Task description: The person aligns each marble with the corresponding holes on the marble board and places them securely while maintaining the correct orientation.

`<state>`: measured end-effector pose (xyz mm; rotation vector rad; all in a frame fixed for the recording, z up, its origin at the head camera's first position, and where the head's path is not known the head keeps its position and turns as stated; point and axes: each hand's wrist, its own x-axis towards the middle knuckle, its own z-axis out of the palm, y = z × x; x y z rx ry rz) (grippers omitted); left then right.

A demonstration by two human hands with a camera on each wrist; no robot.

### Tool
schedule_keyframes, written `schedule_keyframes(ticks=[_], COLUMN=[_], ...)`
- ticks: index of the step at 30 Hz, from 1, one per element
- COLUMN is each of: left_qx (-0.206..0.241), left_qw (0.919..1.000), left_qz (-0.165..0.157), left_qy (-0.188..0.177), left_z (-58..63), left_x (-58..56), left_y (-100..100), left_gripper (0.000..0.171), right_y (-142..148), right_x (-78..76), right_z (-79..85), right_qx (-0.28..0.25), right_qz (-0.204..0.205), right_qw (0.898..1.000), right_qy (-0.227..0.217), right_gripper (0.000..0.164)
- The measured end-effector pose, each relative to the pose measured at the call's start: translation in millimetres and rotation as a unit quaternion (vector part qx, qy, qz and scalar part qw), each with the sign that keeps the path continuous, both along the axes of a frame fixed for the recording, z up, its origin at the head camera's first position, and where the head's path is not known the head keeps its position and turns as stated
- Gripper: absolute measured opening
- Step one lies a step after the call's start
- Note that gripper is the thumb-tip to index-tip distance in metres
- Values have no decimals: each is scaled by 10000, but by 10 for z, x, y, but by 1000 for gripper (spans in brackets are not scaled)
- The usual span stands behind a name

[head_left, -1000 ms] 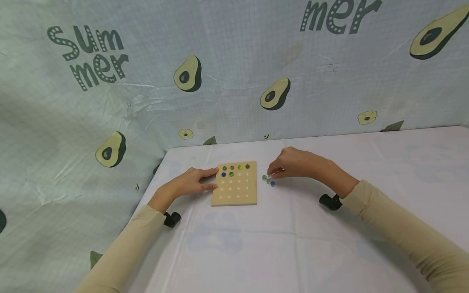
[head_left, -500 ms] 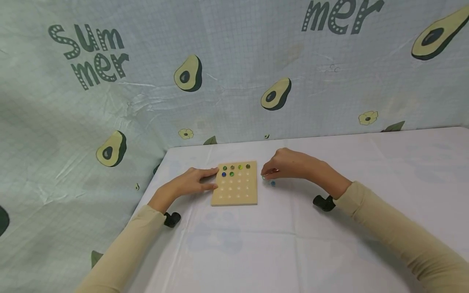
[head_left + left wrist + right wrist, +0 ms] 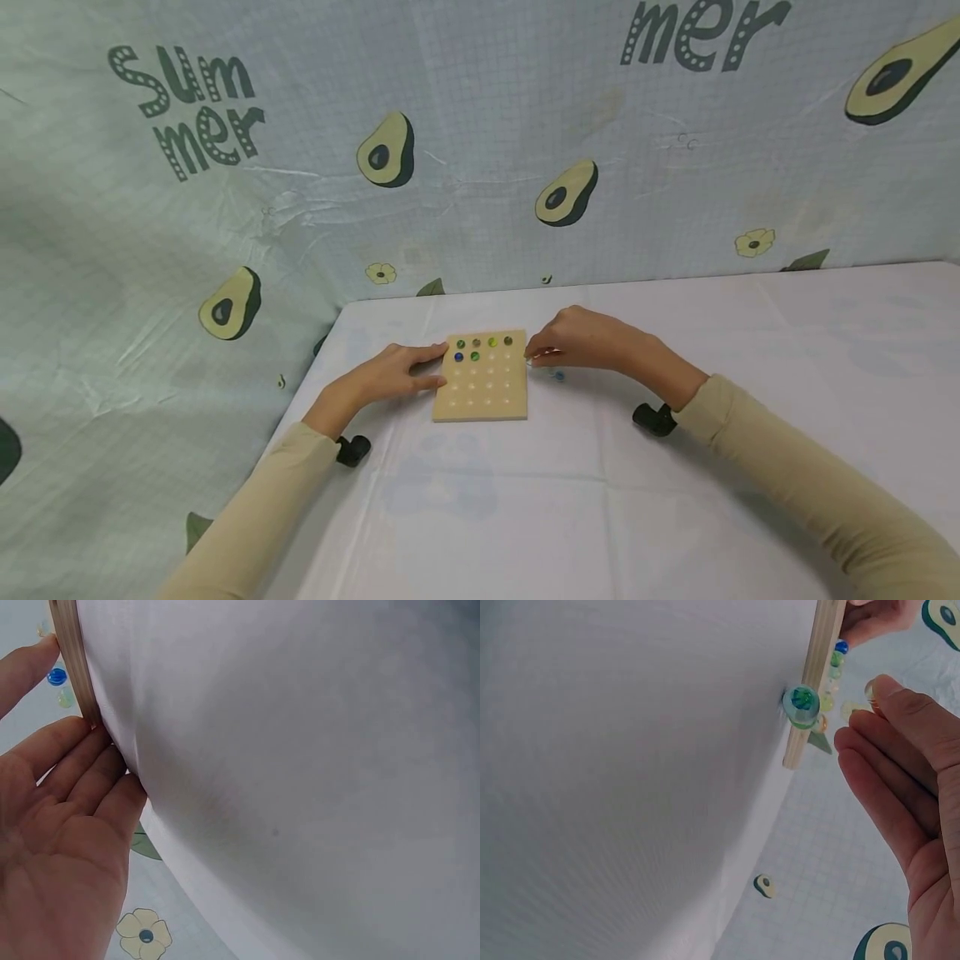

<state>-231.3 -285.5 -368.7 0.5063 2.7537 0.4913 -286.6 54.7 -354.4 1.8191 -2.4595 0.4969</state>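
Observation:
A square wooden board [image 3: 481, 408] with rows of shallow dimples lies on the table. Several glass marbles sit in its two far rows, among them a blue marble [image 3: 458, 357]. My left hand [image 3: 386, 375] touches the board's left edge with thumb and fingers spread; the left wrist view shows its fingers against the wooden side. At the board's right edge, my right hand [image 3: 581, 337] pinches a clear marble [image 3: 869, 692] between thumb and fingertips. Loose marbles [image 3: 801, 705] rest on the table just right of the board, partly under the right hand in the head view.
A white cloth covers the table [image 3: 510, 500]. Behind and to the left hangs a pale curtain [image 3: 465, 83] printed with avocados and lettering. A black wrist camera [image 3: 352, 450] is strapped at the left wrist, another wrist camera [image 3: 654, 419] at the right.
My right hand has moved left from the loose marbles to the board's right edge, carrying a marble. The left hand and the board have stayed in place.

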Motion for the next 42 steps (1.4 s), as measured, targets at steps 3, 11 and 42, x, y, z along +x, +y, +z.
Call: schedule_keyframes(ticks=[3, 11, 42], left_qx=[-11, -18, -44], left_qw=[10000, 10000, 10000], left_qz=[6, 68, 47], left_qy=[8, 8, 14], left_z=[2, 7, -22], left_x=[1, 6, -3], left_y=[5, 1, 3], left_gripper=[71, 71, 71], right_y=[-10, -49, -251], right_x=[9, 22, 14], right_z=[-5, -25, -2], right_qx=[-38, 7, 339], right_qz=[66, 56, 190], right_qw=[9999, 9994, 9980], right_qy=[106, 353, 504], right_gripper=[13, 14, 16])
